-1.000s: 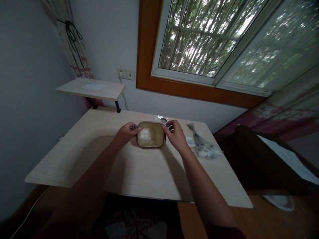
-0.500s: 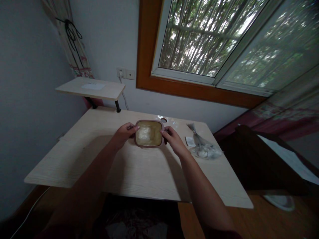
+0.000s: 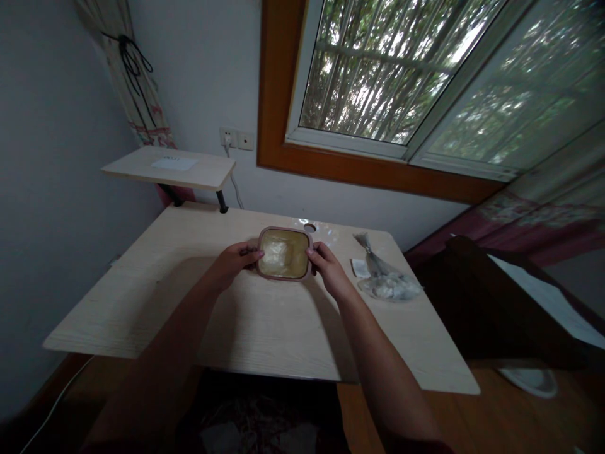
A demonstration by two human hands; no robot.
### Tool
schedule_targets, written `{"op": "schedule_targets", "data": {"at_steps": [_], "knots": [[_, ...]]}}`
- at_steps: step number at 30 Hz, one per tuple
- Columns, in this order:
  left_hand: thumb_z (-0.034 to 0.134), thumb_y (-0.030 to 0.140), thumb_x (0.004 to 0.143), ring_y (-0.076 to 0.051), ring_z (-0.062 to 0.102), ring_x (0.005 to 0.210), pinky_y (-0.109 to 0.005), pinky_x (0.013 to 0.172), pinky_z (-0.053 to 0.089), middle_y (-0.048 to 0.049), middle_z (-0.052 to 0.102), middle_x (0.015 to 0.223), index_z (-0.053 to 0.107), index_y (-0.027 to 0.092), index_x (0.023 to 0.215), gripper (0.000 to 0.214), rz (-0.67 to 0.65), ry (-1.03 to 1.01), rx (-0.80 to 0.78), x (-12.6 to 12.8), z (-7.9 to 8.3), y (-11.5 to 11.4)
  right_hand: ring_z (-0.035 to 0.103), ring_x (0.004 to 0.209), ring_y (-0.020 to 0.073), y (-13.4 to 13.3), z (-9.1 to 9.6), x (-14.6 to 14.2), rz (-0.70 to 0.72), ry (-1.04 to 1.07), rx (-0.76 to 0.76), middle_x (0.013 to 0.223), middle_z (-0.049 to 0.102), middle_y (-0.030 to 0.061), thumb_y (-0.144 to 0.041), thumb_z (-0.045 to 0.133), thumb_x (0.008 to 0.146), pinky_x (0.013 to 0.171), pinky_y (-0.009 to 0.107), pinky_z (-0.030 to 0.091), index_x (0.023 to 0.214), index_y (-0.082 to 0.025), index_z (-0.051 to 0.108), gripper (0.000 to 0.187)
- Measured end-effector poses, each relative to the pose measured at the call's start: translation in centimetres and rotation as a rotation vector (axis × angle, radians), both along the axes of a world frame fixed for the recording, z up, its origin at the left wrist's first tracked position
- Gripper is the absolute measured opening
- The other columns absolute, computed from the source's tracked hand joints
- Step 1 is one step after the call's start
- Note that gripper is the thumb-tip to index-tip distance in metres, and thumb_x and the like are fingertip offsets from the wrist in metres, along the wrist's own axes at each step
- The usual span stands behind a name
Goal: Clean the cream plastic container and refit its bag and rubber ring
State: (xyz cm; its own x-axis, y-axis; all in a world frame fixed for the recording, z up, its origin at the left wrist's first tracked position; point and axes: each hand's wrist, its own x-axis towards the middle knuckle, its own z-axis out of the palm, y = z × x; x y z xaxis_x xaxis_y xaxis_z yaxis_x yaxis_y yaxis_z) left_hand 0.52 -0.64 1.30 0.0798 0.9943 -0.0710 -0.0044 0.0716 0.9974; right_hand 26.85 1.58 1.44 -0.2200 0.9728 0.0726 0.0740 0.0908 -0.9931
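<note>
Between my two hands is a shallow rectangular box [image 3: 284, 254] with rounded corners, a pinkish-brown rim and a shiny yellowish middle. My left hand [image 3: 241, 258] grips its left side, the thumb on the rim and the other fingers curled at the edge. On the opposite side my right hand [image 3: 326, 261] holds it the same way, thumb on the rim. The box is near the back of the pale wooden table [image 3: 278, 334]; whether its underside touches the tabletop I cannot tell.
To the right lies a tied clear plastic bag [image 3: 390, 285] with whitish contents, beside a small white packet [image 3: 360, 268]. A raised shelf [image 3: 189, 171] with a paper on it stands at the back left. A round hole [image 3: 309, 227] is near the table's back edge.
My left hand has slid slightly down along the box's left side. The box is tilted a little differently, and both hands keep their hold. The view has shifted slightly.
</note>
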Motion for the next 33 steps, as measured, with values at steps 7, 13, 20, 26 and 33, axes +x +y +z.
{"op": "schedule_targets", "data": {"at_steps": [7,13,20,26,33], "knots": [[0.078,0.046,0.07,-0.01,0.054,0.063,-0.026,0.064,0.044,0.0003,0.061,0.071,0.065,0.014,0.08,0.036,0.026,-0.014,-0.022,0.2,0.6,-0.1,0.048,0.055,0.0134,0.0,0.7,-0.2,-0.019,-0.062,0.017,0.065,0.05,-0.005,-0.064,0.061,0.081,0.051,0.026,0.04,0.084,-0.024,0.05,0.041],[0.075,0.045,0.072,-0.01,0.05,0.055,-0.024,0.056,0.04,0.0028,0.055,0.061,0.06,0.015,0.077,0.033,0.054,0.018,-0.028,0.1,1.3,-0.4,0.05,0.054,0.014,0.0,1.0,-0.3,-0.086,-0.156,0.046,0.062,0.054,-0.0037,-0.061,0.064,0.08,0.052,0.027,0.039,0.082,-0.022,0.056,0.04],[0.067,0.048,0.076,-0.011,0.046,0.053,-0.024,0.052,0.035,0.0041,0.052,0.059,0.057,0.019,0.073,0.032,0.152,0.302,0.078,-0.5,1.6,0.5,0.053,0.059,0.0168,-0.6,1.8,-0.6,-0.161,-0.487,0.149,0.059,0.057,-0.0012,-0.058,0.058,0.084,0.057,0.028,0.036,0.067,-0.022,0.057,0.04],[0.066,0.036,0.08,-0.017,0.056,0.078,-0.03,0.073,0.046,-0.003,0.06,0.085,0.063,0.019,0.084,0.017,0.236,0.657,0.451,-0.2,2.5,2.1,0.051,0.059,0.017,-0.7,1.8,-0.8,-0.183,-0.556,0.189,0.058,0.054,-0.0017,-0.059,0.057,0.085,0.057,0.028,0.033,0.063,-0.023,0.05,0.043],[0.067,0.04,0.087,-0.025,0.054,0.108,-0.042,0.103,0.038,-0.0063,0.069,0.102,0.074,0.024,0.094,0.019,-0.1,0.765,0.833,1.3,4.2,0.5,0.054,0.068,0.0185,-1.2,1.7,-1.0,-0.273,-0.489,0.434,0.072,0.058,0.0004,-0.051,0.06,0.088,0.063,0.031,0.042,0.075,-0.024,0.053,0.031]]}}
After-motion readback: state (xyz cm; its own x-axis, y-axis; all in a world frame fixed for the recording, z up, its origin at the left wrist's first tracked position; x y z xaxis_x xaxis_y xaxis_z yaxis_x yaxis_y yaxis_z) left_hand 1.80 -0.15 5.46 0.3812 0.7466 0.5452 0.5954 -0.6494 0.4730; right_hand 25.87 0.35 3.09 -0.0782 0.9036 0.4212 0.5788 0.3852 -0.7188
